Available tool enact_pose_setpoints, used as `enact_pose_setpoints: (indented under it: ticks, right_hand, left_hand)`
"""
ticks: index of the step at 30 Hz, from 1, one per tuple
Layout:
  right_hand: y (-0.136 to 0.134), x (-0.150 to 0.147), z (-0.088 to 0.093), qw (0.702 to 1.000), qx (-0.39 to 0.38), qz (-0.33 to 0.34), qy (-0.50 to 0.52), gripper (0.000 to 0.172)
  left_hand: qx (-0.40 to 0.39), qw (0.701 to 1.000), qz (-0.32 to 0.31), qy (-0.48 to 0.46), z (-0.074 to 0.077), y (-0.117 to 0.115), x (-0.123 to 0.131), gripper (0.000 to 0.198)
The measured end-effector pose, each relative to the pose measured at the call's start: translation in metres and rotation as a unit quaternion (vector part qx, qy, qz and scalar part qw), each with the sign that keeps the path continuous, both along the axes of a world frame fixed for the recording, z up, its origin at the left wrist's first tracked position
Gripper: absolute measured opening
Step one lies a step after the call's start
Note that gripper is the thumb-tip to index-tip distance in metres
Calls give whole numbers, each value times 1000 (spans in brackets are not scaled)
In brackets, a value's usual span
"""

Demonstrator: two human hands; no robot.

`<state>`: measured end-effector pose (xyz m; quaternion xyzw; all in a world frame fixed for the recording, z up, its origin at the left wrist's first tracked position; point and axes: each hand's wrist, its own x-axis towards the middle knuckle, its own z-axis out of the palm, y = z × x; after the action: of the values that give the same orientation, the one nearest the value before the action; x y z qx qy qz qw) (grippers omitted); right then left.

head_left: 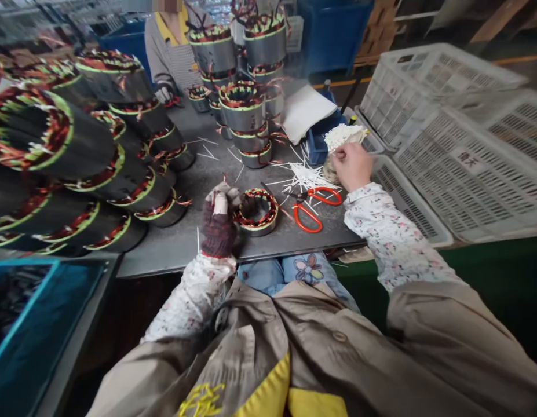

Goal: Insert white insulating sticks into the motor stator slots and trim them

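Observation:
In the head view a small wound motor stator (256,226) lies on the dark bench, with copper windings and a pale green lining. My left hand (220,217), in a dark red glove with bare fingertips, is closed at its left side; a bit of copper wire sticks up by the thumb. At the right, my bare right hand (353,165) pinches at a bundle of thin white sleeves (343,136); its fingertips are partly hidden. Red-handled scissors (309,217) rest between the hands, near a loose pile of white sleeves (307,175).
Stacked stators (90,139) fill the left side, and another stack (246,124) stands beyond the small one. White plastic crates (472,168) line the right. A blue bin (318,139) sits by the bundle. Across the bench is a co-worker (175,55) with a gloved hand.

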<state>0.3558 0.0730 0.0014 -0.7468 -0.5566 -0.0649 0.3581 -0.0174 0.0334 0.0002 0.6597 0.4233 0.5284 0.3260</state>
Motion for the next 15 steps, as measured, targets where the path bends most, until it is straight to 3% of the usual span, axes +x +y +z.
enact_pose_setpoints:
  ticks: [2,4,5,7,9,11,13,15]
  right_hand:
    - [10,3,-2,1000,-3,8,-7,10]
    - [16,7,-4,1000,-8,5,-9,10]
    - [19,8,-6,1000,-12,-3,-6,10]
    - [22,11,-7,1000,-9,-28,3,10]
    - [20,11,-7,999,23,-43,20,6]
    - [10,9,-3,996,73,-29,42,9]
    - [-9,1,4,993,114,-4,40,14]
    - [-35,-15,13,990,142,19,19,16]
  left_hand:
    - [35,998,43,-19,-7,-11,-15,76]
    - [76,996,32,25,-13,-34,-26,86]
    - [89,995,10,54,-14,-48,-29,81]
    - [113,983,-82,120,-10,-74,-26,52]
    - [170,940,-199,221,1,-87,-14,29]
    - [220,897,-210,321,14,-82,-1,27]
    - [220,889,-115,385,23,-62,7,39]
    - [183,889,-87,410,27,-36,7,38]
